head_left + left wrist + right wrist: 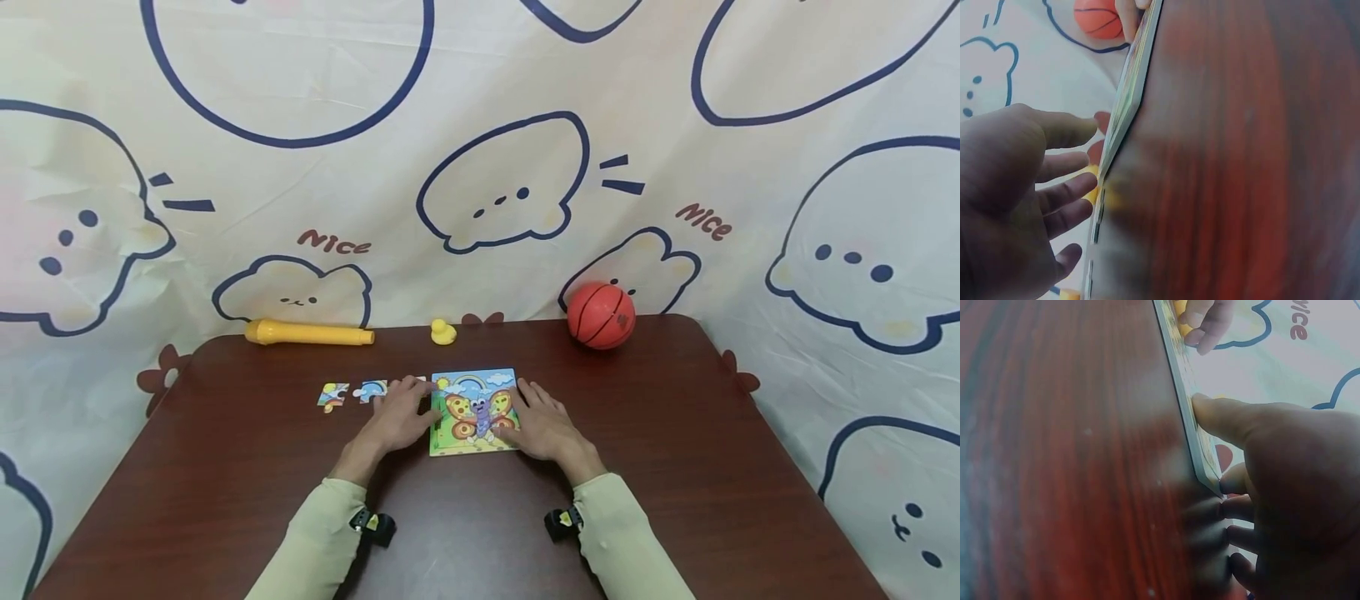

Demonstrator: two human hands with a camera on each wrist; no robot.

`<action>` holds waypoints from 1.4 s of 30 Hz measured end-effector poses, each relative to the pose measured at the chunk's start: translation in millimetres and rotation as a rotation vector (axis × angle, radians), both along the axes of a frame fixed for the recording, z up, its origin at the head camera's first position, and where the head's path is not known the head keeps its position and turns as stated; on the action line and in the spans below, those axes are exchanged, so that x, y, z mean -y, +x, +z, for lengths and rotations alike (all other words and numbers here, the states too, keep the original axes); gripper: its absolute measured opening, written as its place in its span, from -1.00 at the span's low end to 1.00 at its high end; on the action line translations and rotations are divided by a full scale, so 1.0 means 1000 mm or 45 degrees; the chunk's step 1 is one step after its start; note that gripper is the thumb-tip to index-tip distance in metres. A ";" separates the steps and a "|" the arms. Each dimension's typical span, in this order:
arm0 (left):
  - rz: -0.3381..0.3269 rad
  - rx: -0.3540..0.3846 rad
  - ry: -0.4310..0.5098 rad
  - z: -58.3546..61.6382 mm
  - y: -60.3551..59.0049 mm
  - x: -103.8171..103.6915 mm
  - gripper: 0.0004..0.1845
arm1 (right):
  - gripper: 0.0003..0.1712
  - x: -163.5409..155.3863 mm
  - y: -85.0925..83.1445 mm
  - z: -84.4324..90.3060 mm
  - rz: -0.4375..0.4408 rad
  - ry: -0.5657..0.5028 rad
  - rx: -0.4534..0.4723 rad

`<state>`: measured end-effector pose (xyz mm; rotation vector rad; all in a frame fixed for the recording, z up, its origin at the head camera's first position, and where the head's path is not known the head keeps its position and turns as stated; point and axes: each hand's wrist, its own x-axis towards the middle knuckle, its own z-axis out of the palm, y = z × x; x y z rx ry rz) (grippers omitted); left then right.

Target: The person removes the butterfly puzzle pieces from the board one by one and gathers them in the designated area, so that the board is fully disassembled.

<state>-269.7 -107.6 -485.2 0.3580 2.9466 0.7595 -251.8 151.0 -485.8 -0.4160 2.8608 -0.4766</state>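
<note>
A butterfly jigsaw puzzle (pixel 472 385) in a flat square board lies on the table between the two hands. My left hand (pixel 401 414) is at its left side, the thumb near the edge and the fingers spread and relaxed. From the right, my right hand (pixel 551 427) rests at the board, its thumb on the picture and its fingers along the right edge. In the right wrist view that thumb (pixel 1219 419) touches the board's top. Loose puzzle pieces (pixel 332 397) lie left of the board; one beside the left fingertips is mostly hidden.
Along the table's back edge lie a yellow stick-like tube (pixel 311 333), a small yellow rubber duck (pixel 443 332) and a red toy basketball (pixel 601 316). Behind the brown table (pixel 697 467) hangs a cloth (pixel 390 192) with cartoon drawings. Both wrists wear black straps.
</note>
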 end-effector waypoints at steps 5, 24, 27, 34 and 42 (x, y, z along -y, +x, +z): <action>-0.037 0.022 -0.016 0.000 0.004 -0.005 -0.43 | -0.03 0.000 -0.001 -0.003 -0.010 -0.030 0.007; 0.022 0.027 -0.021 0.002 0.005 -0.015 -0.47 | -0.26 0.014 0.008 0.004 0.172 -0.058 -0.068; 0.028 0.022 -0.023 0.002 0.005 -0.016 -0.48 | -0.30 0.016 0.010 0.005 0.222 -0.027 -0.085; 0.023 0.002 -0.022 0.003 0.002 -0.016 -0.49 | -0.33 0.016 0.011 0.007 0.264 0.022 -0.112; 0.018 0.021 -0.011 0.002 0.001 -0.015 -0.47 | -0.34 0.017 0.012 0.006 0.260 0.021 -0.095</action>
